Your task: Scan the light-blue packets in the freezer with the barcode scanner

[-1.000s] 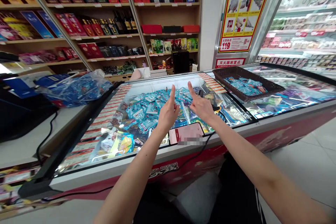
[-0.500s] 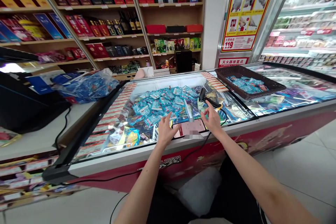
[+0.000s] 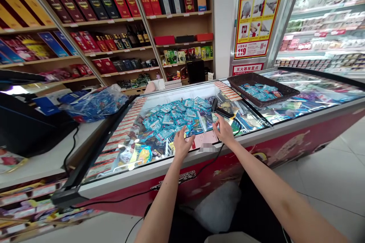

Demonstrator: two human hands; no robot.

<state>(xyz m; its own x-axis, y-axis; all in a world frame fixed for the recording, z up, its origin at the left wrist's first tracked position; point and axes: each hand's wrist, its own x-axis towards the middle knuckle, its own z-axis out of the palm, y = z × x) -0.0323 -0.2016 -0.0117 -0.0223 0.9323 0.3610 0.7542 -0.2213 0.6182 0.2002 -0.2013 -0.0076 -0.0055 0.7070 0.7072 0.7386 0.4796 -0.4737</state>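
A phone with a pinkish screen lies on the front edge of the glass-topped freezer. My left hand is at its left end, fingers spread and holding nothing. At the phone's right end is my right hand, open with its fingers apart and the index finger stretched forward; whether it touches the phone I cannot tell. Just beyond its fingertips rests a black barcode scanner with a cable. Many small blue packets are heaped on the glass beyond my left hand.
A brown basket holding more blue packets stands on the freezer at the right. On the counter at the left is a plastic bag of blue packets. A black cable runs along the freezer front. Shelves of boxes stand behind.
The view has tilted up and shifted slightly. Both hands stay at the phone's ends, appearing a little closer together. The scanner and packets have not visibly moved on the glass.
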